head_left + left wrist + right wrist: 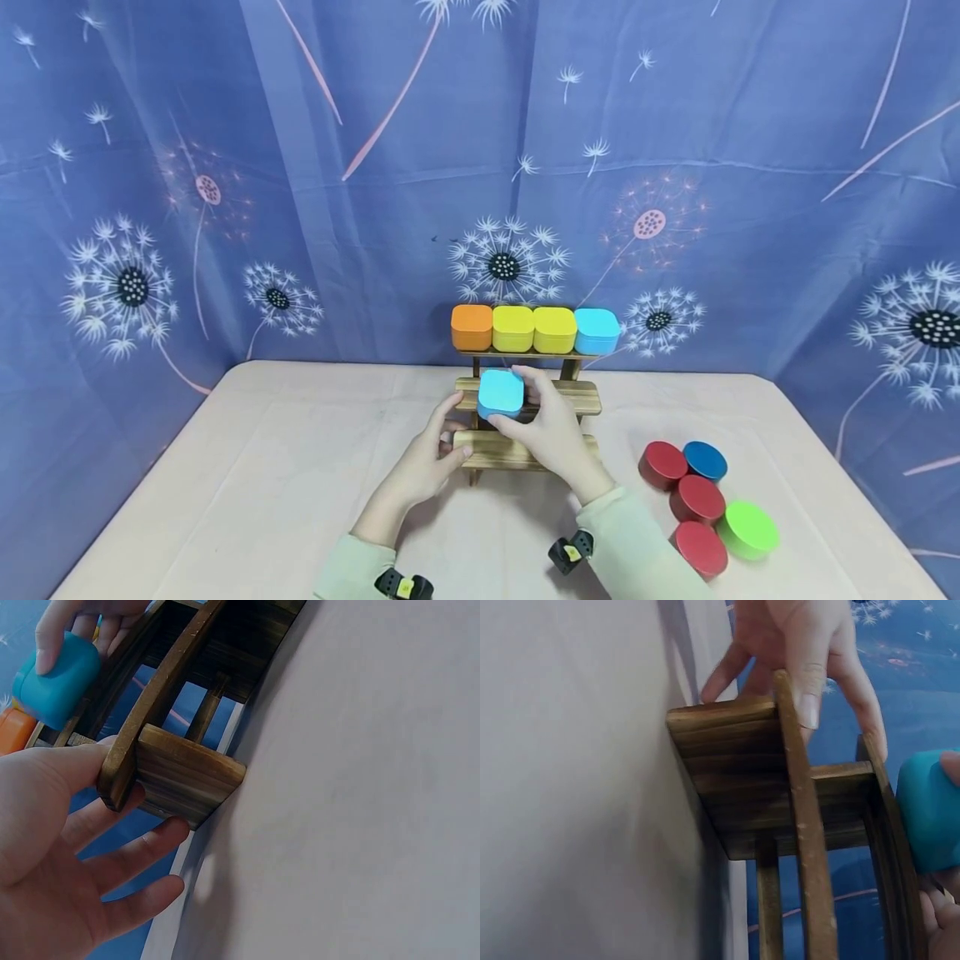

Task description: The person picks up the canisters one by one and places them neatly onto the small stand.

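My right hand (550,421) pinches a light blue rounded-square box (501,393) between thumb and fingers. The box overlaps the middle board of a three-tier wooden stand (495,450) in the head view; in the left wrist view this same box (60,679) shows beside the stand's boards. At the stand's left end is my left hand (422,467), its thumb at the lower board and its index finger reaching to the middle one. The left wrist view shows its other fingers spread. Along the top tier stand an orange box (472,328), two yellow boxes (513,329) and another light blue box (597,332).
To the right on the pale tabletop (300,467) lie round tins: three red tins (697,498), a dark blue tin (705,461) and a green tin (748,530). A blue dandelion-print curtain (390,250) hangs close behind the stand.
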The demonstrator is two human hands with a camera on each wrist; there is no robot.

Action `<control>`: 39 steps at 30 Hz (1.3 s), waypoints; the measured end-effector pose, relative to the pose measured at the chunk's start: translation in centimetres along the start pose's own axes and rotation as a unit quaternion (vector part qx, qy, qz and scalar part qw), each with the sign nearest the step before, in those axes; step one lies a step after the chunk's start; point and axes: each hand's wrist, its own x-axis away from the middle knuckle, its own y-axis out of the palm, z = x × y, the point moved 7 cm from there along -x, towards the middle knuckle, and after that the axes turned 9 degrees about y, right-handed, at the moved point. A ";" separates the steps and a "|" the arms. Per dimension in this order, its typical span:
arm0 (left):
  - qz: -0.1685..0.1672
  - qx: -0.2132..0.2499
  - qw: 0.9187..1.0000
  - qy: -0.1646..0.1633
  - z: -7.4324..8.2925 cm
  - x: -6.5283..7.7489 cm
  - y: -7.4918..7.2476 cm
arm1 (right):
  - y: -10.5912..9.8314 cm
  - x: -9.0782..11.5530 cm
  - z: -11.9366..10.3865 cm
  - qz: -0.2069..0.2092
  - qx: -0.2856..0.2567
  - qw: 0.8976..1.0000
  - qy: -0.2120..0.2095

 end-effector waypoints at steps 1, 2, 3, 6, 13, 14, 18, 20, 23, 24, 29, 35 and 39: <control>0.000 -0.001 1.000 0.000 0.0 0.0 0.0 | 0.1 0.0 -0.1 0.005 0.003 1.000 -0.003; -0.001 0.000 1.000 0.000 0.0 0.0 0.0 | 0.2 0.1 -0.1 0.009 0.007 1.000 -0.004; -0.001 -0.001 1.000 0.000 0.0 0.0 0.0 | 0.3 0.1 -0.1 0.012 0.007 1.000 -0.006; -0.002 -0.003 1.000 0.000 0.0 0.0 -0.1 | 0.4 0.2 -0.1 0.019 -0.002 1.000 -0.005; 0.001 -0.005 1.000 -0.002 0.2 -0.2 -0.1 | 0.5 0.4 0.0 0.042 0.017 0.999 -0.012; 0.001 -0.004 1.000 -0.002 0.2 -0.3 -0.1 | 0.5 0.4 0.0 0.046 0.022 0.999 -0.015; 0.001 -0.006 1.000 -0.002 0.1 -0.3 -0.1 | 0.4 0.4 0.1 0.059 0.034 0.997 -0.028; 0.002 -0.007 1.000 -0.002 0.1 -0.3 -0.1 | 0.4 0.5 0.1 0.064 0.035 0.997 -0.038; 0.002 -0.008 1.000 -0.004 0.0 -0.3 -0.2 | 0.3 0.5 0.1 0.067 0.026 0.996 -0.045; 0.002 -0.009 1.000 -0.003 0.0 -0.3 -0.2 | 0.3 0.5 0.1 0.067 0.023 0.996 -0.046; 0.001 -0.007 1.000 -0.003 0.0 -0.2 -0.2 | 0.4 0.6 0.1 0.067 0.019 0.997 -0.046; 0.001 -0.005 1.000 -0.012 0.0 0.0 -0.1 | 0.6 0.8 -0.1 0.071 0.020 0.996 -0.056; 0.003 -0.006 1.000 -0.010 0.1 -0.1 -0.1 | 0.6 0.8 -0.2 0.078 0.029 0.995 -0.061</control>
